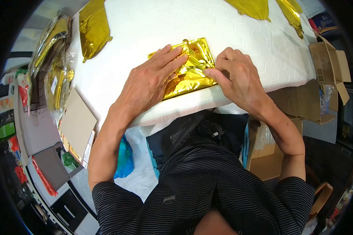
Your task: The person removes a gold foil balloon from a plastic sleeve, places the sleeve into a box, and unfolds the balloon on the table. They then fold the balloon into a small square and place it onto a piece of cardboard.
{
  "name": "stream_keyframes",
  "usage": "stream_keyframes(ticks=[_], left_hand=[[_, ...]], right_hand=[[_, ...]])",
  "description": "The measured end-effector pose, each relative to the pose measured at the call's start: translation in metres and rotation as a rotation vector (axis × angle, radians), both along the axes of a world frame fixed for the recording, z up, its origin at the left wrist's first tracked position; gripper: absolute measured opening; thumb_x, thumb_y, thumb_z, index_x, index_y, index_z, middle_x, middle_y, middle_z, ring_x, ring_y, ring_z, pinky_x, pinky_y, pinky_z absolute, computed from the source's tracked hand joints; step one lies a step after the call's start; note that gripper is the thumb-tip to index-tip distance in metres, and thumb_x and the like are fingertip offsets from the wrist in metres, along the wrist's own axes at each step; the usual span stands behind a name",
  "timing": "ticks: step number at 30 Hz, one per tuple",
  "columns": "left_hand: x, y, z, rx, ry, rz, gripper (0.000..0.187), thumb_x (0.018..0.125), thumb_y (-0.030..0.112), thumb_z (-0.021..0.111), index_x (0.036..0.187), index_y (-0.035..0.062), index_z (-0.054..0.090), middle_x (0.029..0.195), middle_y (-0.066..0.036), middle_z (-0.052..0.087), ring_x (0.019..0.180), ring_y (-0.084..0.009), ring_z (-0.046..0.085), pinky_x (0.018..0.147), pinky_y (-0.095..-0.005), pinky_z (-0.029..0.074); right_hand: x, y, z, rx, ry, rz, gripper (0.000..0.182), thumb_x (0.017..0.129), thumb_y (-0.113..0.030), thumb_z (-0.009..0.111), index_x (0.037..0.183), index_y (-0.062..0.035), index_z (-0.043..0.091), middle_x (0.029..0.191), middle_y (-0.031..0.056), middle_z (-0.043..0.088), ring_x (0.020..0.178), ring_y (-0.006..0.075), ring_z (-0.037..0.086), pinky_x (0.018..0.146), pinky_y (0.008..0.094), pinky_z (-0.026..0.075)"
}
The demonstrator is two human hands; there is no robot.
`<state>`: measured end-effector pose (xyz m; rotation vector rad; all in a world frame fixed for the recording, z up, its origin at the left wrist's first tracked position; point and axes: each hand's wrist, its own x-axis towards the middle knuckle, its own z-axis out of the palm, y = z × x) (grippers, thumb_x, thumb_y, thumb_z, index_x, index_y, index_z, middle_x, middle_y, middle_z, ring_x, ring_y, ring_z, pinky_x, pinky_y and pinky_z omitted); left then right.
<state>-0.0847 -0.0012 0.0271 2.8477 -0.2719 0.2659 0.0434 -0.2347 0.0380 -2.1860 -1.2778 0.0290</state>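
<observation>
A shiny gold foil piece, folded into a rough rectangle, lies near the front edge of the white quilted surface. My left hand rests flat on its left part, fingers stretched out over the foil. At the foil's right edge is my right hand, its fingers curled and its thumb touching the foil. Whether the curled fingers pinch anything is hidden. A small round foil knob sticks out at the top of the piece.
Flat gold foil shapes lie at the back left and back right. Plastic-wrapped gold packets and a cardboard sheet are at the left edge. Open cardboard boxes stand on the right.
</observation>
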Motion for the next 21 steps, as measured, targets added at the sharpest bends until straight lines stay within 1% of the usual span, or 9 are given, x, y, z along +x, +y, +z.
stream_keyframes(ticks=[3,7,9,10,12,15,19,21], left_hand=[[0.000,-0.001,0.000,-0.012,-0.014,-0.010,0.049,0.098,0.023,0.068,0.146,0.0174,0.059,0.153,-0.007,0.056,0.143,-0.0303,0.051,0.113,-0.0409,0.050],[-0.001,0.000,-0.001,-0.017,-0.011,-0.002,0.050,0.097,0.022,0.069,0.146,0.0183,0.059,0.151,-0.008,0.057,0.143,-0.0303,0.051,0.114,-0.0415,0.049],[-0.001,0.000,0.000,-0.032,-0.008,0.000,0.051,0.097,0.022,0.069,0.146,0.0188,0.059,0.151,-0.008,0.058,0.143,-0.0303,0.052,0.114,-0.0415,0.049],[-0.001,0.000,0.000,-0.024,-0.010,-0.001,0.052,0.096,0.022,0.069,0.147,0.0190,0.058,0.151,-0.009,0.057,0.142,-0.0306,0.052,0.114,-0.0416,0.050],[-0.001,-0.001,0.000,-0.019,-0.013,-0.001,0.053,0.096,0.021,0.070,0.147,0.0192,0.058,0.152,-0.010,0.056,0.142,-0.0309,0.052,0.113,-0.0416,0.050],[-0.001,-0.001,0.001,-0.047,0.008,0.017,0.053,0.096,0.022,0.069,0.148,0.0211,0.058,0.154,-0.012,0.054,0.142,-0.0318,0.052,0.112,-0.0421,0.051],[0.000,0.000,0.006,-0.080,0.033,0.016,0.050,0.097,0.023,0.068,0.147,0.0233,0.059,0.154,-0.013,0.053,0.141,-0.0330,0.053,0.110,-0.0424,0.053],[-0.001,0.001,0.006,-0.102,0.047,0.010,0.049,0.097,0.023,0.068,0.145,0.0238,0.061,0.154,-0.013,0.053,0.141,-0.0333,0.053,0.109,-0.0424,0.054]], right_hand=[[0.000,0.003,0.001,-0.015,0.063,-0.034,0.030,0.091,-0.020,0.077,0.078,0.0039,0.064,0.086,0.0129,0.061,0.081,0.0288,0.056,0.078,0.0408,0.043],[0.001,0.004,0.000,0.000,0.029,-0.016,0.033,0.092,-0.022,0.076,0.076,0.0041,0.064,0.084,0.0126,0.059,0.080,0.0284,0.055,0.076,0.0412,0.043],[0.002,0.005,0.006,-0.068,0.115,-0.015,0.036,0.093,-0.023,0.075,0.075,0.0040,0.061,0.081,0.0128,0.056,0.078,0.0284,0.053,0.074,0.0412,0.043],[0.002,0.005,0.006,-0.071,0.113,-0.016,0.036,0.093,-0.023,0.075,0.075,0.0040,0.061,0.081,0.0128,0.056,0.078,0.0284,0.053,0.074,0.0412,0.043],[0.004,0.004,0.007,-0.089,0.136,0.002,0.039,0.093,-0.025,0.074,0.074,0.0040,0.056,0.081,0.0133,0.053,0.079,0.0284,0.052,0.073,0.0412,0.043],[0.004,0.004,0.008,-0.129,0.131,0.005,0.039,0.094,-0.025,0.073,0.075,0.0035,0.054,0.083,0.0140,0.054,0.081,0.0288,0.052,0.075,0.0418,0.043],[0.004,0.004,0.008,-0.148,0.084,0.027,0.038,0.094,-0.025,0.072,0.076,0.0032,0.054,0.085,0.0141,0.054,0.082,0.0295,0.052,0.077,0.0426,0.043],[0.003,0.005,0.009,-0.156,0.077,0.031,0.037,0.094,-0.024,0.071,0.075,0.0033,0.056,0.086,0.0150,0.056,0.083,0.0312,0.053,0.078,0.0434,0.043]])
